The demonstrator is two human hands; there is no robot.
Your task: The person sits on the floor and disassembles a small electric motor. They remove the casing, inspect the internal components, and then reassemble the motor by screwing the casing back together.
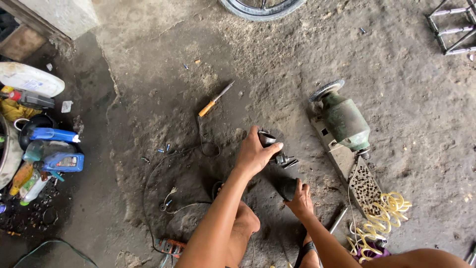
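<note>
Over a dirty concrete floor, my left hand (255, 155) grips a small metal part with a round sleeve (267, 139) at its top and a fitting (286, 160) sticking out to the right. Just below and to the right, my right hand (299, 199) is closed around a dark cylindrical piece (286, 187). The two pieces sit close together but apart. My knee (245, 223) is under my left forearm.
A green bench grinder (343, 120) on a metal base lies to the right, with a yellow coiled hose (379, 216) beside it. An orange-handled screwdriver (214, 100) and loose wires (171, 196) lie on the floor. Bottles and containers (52, 154) crowd the left edge. A wheel (261, 7) is at the top.
</note>
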